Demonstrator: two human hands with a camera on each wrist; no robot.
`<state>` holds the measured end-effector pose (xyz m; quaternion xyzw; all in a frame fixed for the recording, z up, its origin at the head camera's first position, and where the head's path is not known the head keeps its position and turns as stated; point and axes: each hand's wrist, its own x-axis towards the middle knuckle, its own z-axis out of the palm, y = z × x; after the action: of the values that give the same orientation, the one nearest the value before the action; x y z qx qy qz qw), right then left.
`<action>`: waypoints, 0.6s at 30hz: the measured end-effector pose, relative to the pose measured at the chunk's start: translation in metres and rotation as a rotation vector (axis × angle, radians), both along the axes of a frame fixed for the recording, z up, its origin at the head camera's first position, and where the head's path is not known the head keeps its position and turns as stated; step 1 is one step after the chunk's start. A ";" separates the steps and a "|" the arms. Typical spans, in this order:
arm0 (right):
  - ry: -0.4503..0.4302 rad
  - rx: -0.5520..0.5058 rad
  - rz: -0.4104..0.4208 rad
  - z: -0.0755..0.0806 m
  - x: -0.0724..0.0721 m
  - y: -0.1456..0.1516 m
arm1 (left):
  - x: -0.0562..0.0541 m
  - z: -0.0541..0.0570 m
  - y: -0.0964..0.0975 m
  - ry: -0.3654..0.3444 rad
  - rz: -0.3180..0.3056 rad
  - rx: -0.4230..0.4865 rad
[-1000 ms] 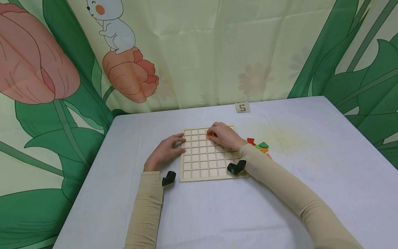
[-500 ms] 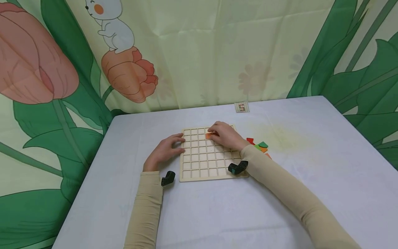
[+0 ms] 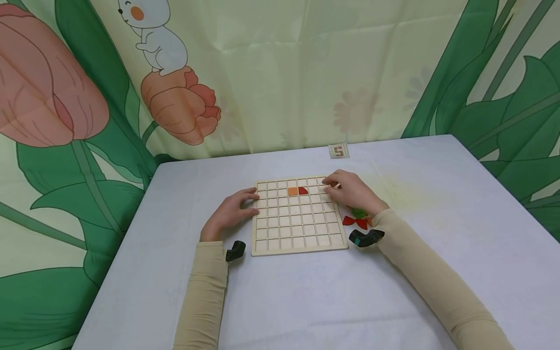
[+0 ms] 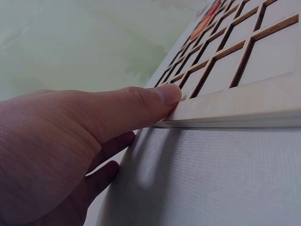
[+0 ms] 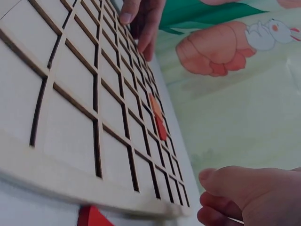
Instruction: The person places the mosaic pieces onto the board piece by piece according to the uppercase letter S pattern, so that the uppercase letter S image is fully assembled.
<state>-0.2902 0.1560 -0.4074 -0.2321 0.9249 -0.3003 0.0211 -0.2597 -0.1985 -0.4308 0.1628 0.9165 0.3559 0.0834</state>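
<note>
A wooden grid board (image 3: 285,230) lies on the table. An orange square (image 3: 292,191) and a red quarter-round piece (image 3: 303,191) sit side by side in cells of its second row from the far edge. My left hand (image 3: 232,211) rests against the board's left side; in the left wrist view its thumb (image 4: 162,98) lies on the board's edge. Over the far right part of the board is my right hand (image 3: 350,189), fingers loosely bent. The right wrist view shows nothing held between its thumb (image 5: 214,181) and fingers.
Loose red pieces (image 3: 361,224) and a green piece (image 3: 358,213) lie right of the board, partly under the right wrist. A small patterned card (image 3: 339,150) lies at the table's far edge, before a printed curtain (image 3: 271,87). Black wrist cameras (image 3: 366,237) jut inward.
My right hand has let go of the pieces and moved right to the board's right edge, uncovering the red piece beside the orange square. My left hand has stayed put.
</note>
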 end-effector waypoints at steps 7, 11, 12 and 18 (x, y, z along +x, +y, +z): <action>-0.085 0.055 -0.059 -0.001 0.007 0.037 | 0.000 -0.001 0.000 -0.007 -0.001 0.008; -0.111 0.060 -0.075 -0.002 0.010 0.053 | -0.001 -0.001 0.000 -0.002 -0.001 0.007; -0.118 0.063 -0.080 -0.002 0.011 0.056 | 0.000 -0.001 0.000 0.002 -0.003 0.005; -0.148 0.101 -0.101 -0.005 0.013 0.065 | -0.001 -0.001 -0.001 0.015 -0.012 -0.001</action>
<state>-0.2774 0.2207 -0.4119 -0.1608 0.9454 -0.2702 0.0861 -0.2602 -0.1990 -0.4316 0.1707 0.9162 0.3538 0.0787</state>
